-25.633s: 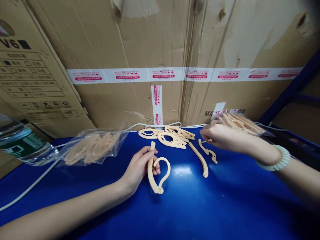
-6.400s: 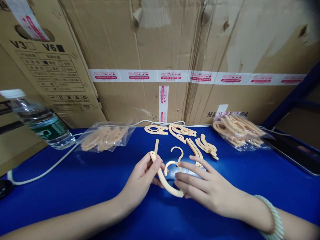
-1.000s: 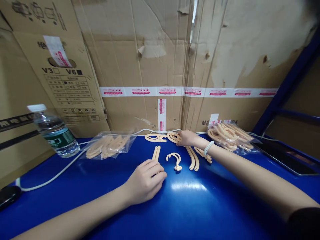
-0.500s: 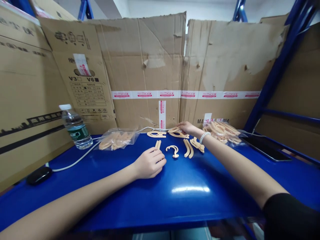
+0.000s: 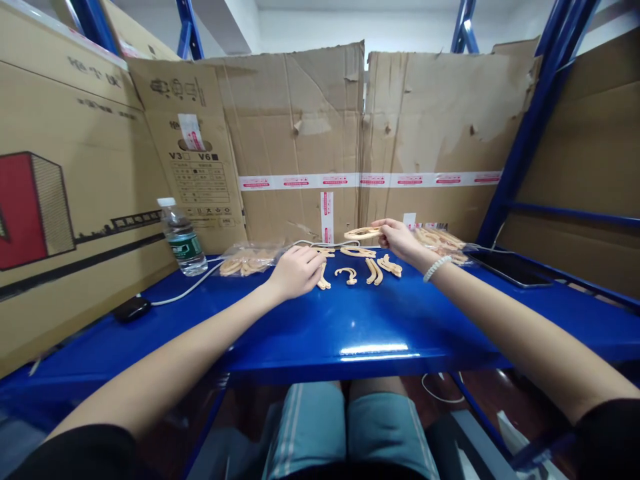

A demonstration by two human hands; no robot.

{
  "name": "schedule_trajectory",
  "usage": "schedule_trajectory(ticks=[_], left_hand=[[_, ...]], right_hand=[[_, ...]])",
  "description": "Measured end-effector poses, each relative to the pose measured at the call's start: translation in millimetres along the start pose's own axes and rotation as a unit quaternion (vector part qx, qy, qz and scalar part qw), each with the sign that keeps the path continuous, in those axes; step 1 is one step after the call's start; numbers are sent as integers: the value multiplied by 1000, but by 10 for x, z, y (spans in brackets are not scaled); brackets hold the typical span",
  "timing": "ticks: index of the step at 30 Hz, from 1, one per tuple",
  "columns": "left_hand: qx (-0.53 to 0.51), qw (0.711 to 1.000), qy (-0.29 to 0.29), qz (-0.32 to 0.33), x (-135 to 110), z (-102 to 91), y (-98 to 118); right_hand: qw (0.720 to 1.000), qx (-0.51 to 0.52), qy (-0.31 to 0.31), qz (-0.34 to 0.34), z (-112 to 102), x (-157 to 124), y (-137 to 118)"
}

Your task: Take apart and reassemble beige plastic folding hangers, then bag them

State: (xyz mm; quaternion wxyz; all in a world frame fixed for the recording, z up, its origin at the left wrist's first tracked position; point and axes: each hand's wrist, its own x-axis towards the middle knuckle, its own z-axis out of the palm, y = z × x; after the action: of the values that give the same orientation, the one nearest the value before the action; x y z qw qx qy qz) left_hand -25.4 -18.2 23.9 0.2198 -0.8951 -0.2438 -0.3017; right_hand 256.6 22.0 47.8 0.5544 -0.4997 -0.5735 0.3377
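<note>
My right hand [image 5: 397,239] grips a beige looped plastic piece [image 5: 361,233] by its right end, lifted above the table. Beneath it lies another looped piece [image 5: 357,252]. My left hand [image 5: 301,270] is low over the table with its fingers bent together; what its fingertips hold, if anything, is hidden. Just right of those fingers, narrow beige strips [image 5: 324,283] and part of a looped piece [image 5: 326,253] show. A beige hook [image 5: 347,275] with a round base lies between the hands. Curved strips [image 5: 373,272] and a small stack of shaped pieces [image 5: 390,265] are farther right.
Clear bags of beige pieces lie left [image 5: 247,260] and right [image 5: 440,240] on the blue table [image 5: 310,340]. A water bottle [image 5: 184,240], black device [image 5: 132,309], white cable [image 5: 187,293] and dark phone [image 5: 515,270] sit around. Cardboard [image 5: 300,147] walls the back.
My right hand has raised a looped piece off the table. My left hand has moved forward, uncovering more of the narrow strips. The camera view has tilted down, showing my legs.
</note>
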Motion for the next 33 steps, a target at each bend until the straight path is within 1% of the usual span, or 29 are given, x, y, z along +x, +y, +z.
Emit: schedule_trajectory(ticks=[3, 6, 8, 12, 16, 20, 22, 25, 27, 29, 31, 33], left_hand=[[-48, 996, 8, -71, 16, -77, 58], [-121, 984, 7, -133, 49, -107, 99], [-177, 969, 0, -172, 86, -95, 116], [-272, 931, -26, -241, 173, -27, 134], [-364, 890, -71, -264, 232, 49, 168], [-472, 833, -132, -256, 238, 113, 245], [-505, 811, -145, -258, 225, 138, 272], [-525, 792, -151, -272, 195, 168, 275], [-527, 787, -146, -284, 169, 187, 268], [-527, 783, -131, -302, 136, 213, 267], [-527, 780, -102, -323, 95, 249, 271], [-522, 778, -63, -344, 53, 291, 270]], right_hand=[[999, 20, -25, -13, 30, -136, -105], [997, 31, -67, -33, 104, -258, -213], [993, 31, -103, -47, 160, -339, -270], [982, 13, -175, -74, 225, -476, -331], [967, -20, -234, -94, 215, -576, -340], [953, -54, -278, -109, 221, -676, -317], [948, -67, -290, -114, 246, -715, -290], [945, -70, -297, -117, 292, -731, -209], [949, -39, -297, -92, 310, -709, -131], [952, 0, -302, -45, 303, -673, -51], [950, 18, -310, 1, 263, -636, 10], [947, 9, -319, 29, 195, -612, 41]])
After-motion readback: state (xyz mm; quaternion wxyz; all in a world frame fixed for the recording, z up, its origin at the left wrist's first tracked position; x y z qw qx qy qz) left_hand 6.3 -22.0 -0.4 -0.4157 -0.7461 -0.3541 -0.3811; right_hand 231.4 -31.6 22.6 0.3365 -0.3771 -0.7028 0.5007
